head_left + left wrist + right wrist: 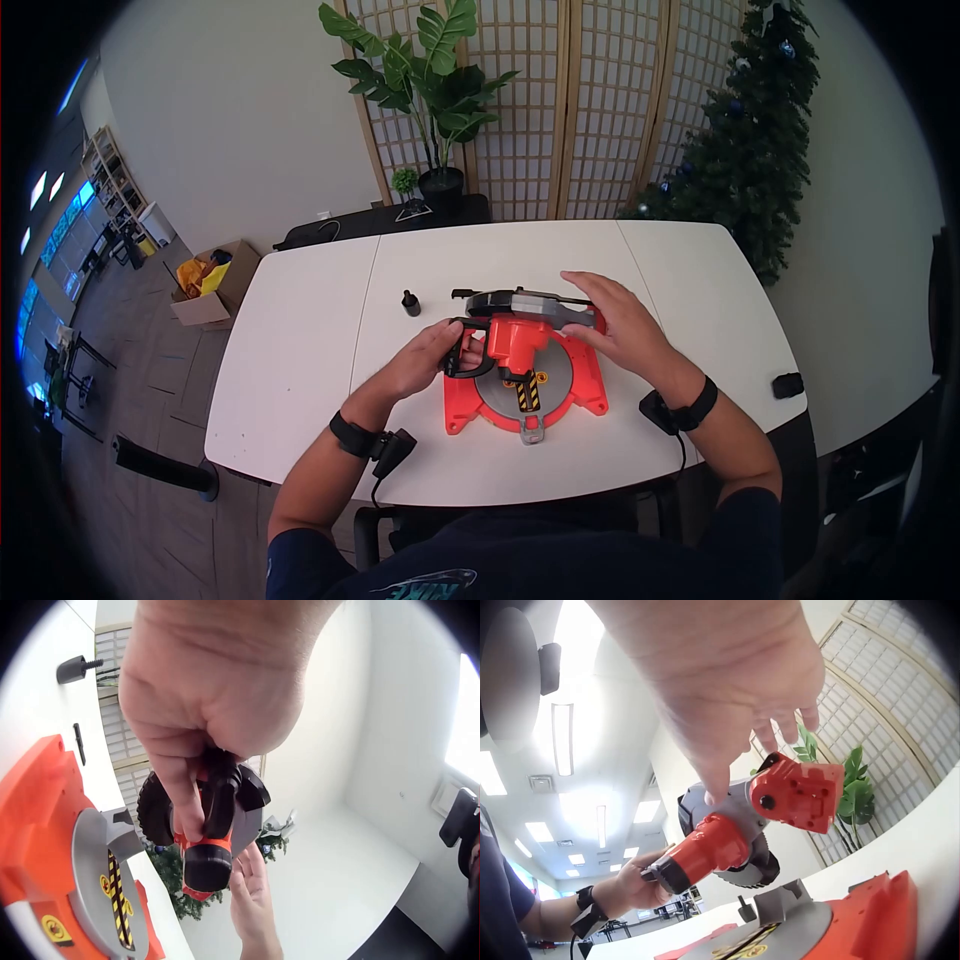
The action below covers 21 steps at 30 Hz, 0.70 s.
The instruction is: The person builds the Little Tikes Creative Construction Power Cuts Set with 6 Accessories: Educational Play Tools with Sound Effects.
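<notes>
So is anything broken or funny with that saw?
The saw isn't on its base: the left hand holds it above, with a gap between. Also, a black knob sits loose on the table, its screw poking up. I see no cracks.

a white table (300, 340) is standing on a brownish floor (150, 370), while a lattice folding screen (520, 130) is rising behind it beside a pale wall (240, 110). a leafy plant (435, 95) is sitting on a low black table (465, 211), and an ornamented tree (745, 150) is filling the right corner. blue-tinted windows (68, 235) are glowing far left, and ceiling lights (562, 739) are shining overhead.
</notes>
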### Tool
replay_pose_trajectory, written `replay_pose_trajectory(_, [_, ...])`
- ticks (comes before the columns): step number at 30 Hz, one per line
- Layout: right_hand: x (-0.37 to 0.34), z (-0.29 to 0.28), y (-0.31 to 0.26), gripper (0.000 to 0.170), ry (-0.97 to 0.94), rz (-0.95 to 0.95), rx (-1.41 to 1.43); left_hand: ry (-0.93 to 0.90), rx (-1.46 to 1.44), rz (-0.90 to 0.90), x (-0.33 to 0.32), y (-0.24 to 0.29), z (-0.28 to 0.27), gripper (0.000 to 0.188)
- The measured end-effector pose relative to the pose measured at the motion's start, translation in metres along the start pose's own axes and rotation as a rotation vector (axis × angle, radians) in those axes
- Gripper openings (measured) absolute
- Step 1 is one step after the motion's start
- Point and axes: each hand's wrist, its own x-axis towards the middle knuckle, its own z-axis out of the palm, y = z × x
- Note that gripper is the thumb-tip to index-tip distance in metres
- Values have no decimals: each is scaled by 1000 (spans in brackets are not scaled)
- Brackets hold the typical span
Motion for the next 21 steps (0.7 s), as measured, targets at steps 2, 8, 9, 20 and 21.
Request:
replay_pose_trajectory(2, [2, 4, 0, 53, -66, -28, 41, -33, 7, -16, 0, 2, 3, 44])
replay_pose_trajectory(8, [2, 10, 6, 46, -103, -27, -27, -22, 16, -16, 0, 1, 7, 45])
replay_pose_trajectory(9, [2, 11, 9, 46, -103, -29, -27, -21, 16, -16, -1, 3, 10, 45])
replay_pose_trajectory(20, [0, 35, 95, 36, 256, 186, 103, -17, 1106, 14, -5, -25, 15, 119])
replay_pose_trajectory(21, [-1, 38, 106, 36, 257, 249, 119, -8, 1302, 89, -7, -38, 14, 122])
